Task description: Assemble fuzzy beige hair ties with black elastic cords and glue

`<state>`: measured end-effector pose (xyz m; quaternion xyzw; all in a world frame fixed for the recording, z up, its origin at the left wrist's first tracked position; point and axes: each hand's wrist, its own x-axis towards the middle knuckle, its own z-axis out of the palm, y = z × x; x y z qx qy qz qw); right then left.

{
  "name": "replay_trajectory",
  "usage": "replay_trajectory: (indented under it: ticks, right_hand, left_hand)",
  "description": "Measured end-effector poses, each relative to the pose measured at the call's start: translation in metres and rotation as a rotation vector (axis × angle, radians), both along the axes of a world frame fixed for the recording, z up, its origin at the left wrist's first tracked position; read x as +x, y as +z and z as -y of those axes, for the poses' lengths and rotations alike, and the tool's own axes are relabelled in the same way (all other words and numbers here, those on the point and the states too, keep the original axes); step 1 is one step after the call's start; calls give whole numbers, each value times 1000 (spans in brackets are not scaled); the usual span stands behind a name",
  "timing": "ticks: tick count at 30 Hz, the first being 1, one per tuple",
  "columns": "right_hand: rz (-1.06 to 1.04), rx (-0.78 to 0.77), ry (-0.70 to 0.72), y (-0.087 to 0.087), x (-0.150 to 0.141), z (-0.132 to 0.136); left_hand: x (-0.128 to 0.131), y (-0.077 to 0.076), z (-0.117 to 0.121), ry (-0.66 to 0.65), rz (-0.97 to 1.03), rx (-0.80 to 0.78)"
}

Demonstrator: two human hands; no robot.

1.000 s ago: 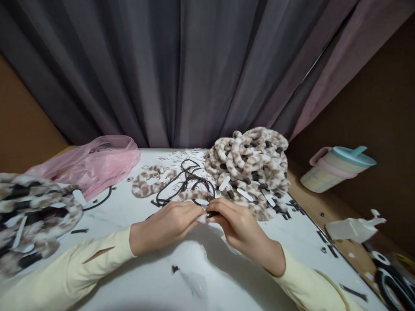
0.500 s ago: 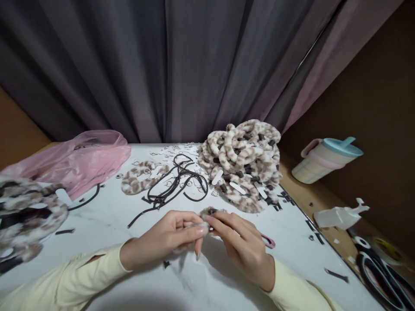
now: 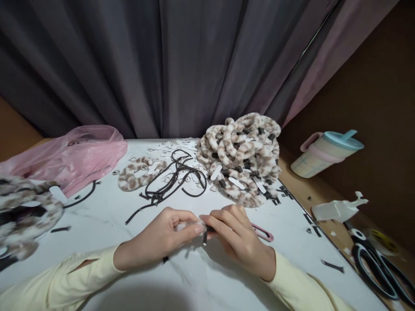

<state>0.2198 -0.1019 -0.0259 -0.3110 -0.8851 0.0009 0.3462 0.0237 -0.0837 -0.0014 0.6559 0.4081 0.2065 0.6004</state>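
Note:
My left hand [image 3: 162, 233] is closed, thumb and fingers pinching a fluffy spotted strap [image 3: 187, 225], mostly hidden by the fingers. Against it, my right hand [image 3: 240, 239] is closed on a short dark cord [image 3: 205, 237], whose cut end points down between the hands. Both hands meet just above the white table, fingertips nearly touching. Beyond them lies a loose tangle of dark cord [image 3: 158, 196]. A flat fluffy loop [image 3: 129, 179] with a white tag rests to its left. From behind my right hand sticks out a slim pink tool [image 3: 264, 234] with a hole in its end.
Fluffy spotted loops are heaped at the back right [image 3: 240, 147], more at the left [image 3: 48, 214] beside a pink plastic bag [image 3: 94, 160]. Small metal rings and cord scraps lie scattered. On the right stand a lidded cup [image 3: 327, 153], a white bottle [image 3: 337, 211] and black-handled scissors [image 3: 372, 263].
The dark cord end now shows below the fingertips, where it was hidden before. My right-hand fingers have shifted slightly left and up. The camera view has moved a little.

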Motion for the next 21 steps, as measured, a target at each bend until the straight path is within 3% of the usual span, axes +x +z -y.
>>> replay_trajectory:
  ticks: [2, 4, 11, 14, 21]
  right_hand:
    - [-2, -19, -1, 0, -1, 1]
    - [-20, -16, -6, -1, -1, 1]
    - [-59, 97, -61, -13, -5, 4]
    - [-63, 98, -52, -14, -5, 5]
    - [-64, 8, -30, -16, -2, 1]
  left_hand:
    - [2, 0, 0, 21, -59, 84]
    - [3, -2, 0, 58, -79, 69]
    - [3, -11, 0, 104, 83, -311]
    - [4, -10, 0, 121, 139, -389]
    - [4, -9, 0, 126, 113, -289]
